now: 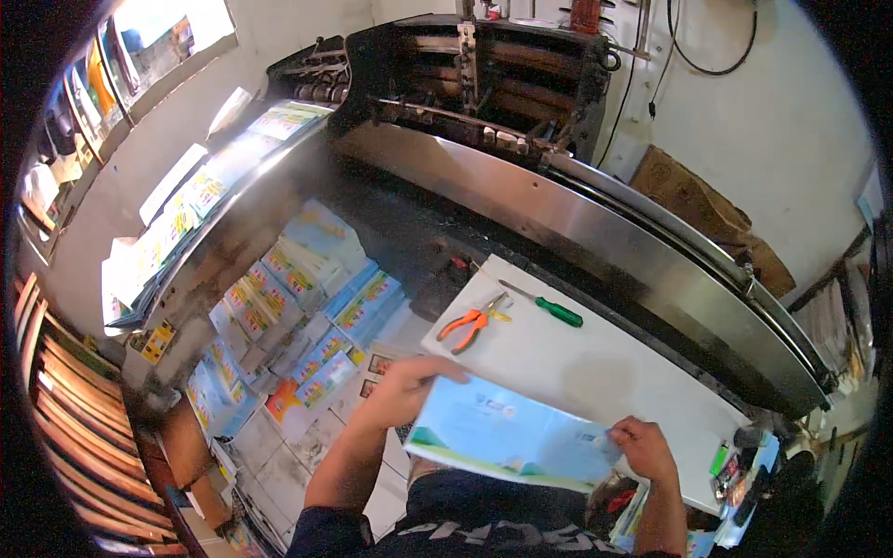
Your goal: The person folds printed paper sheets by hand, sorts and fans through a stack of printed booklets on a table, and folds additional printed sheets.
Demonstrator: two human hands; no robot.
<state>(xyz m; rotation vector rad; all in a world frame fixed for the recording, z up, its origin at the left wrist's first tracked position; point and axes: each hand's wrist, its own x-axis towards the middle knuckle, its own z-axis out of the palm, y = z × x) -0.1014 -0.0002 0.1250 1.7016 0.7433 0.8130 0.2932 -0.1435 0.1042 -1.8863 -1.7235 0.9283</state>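
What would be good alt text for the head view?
A person's left hand and right hand hold light-blue printed paper over a white table, where orange-handled pliers and a green screwdriver lie; a large machine stands beyond. At left, printed sheets lie on the floor.

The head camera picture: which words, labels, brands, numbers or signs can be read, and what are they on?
No text is quoted here.
Light-blue printed paper, held by the left hand and right hand: small print, blurred.
Dark shirt: large pale letters, cut off by the lower edge.
Paper stacks on the floor: coloured print, too small.
Sheets at upper left: too small.
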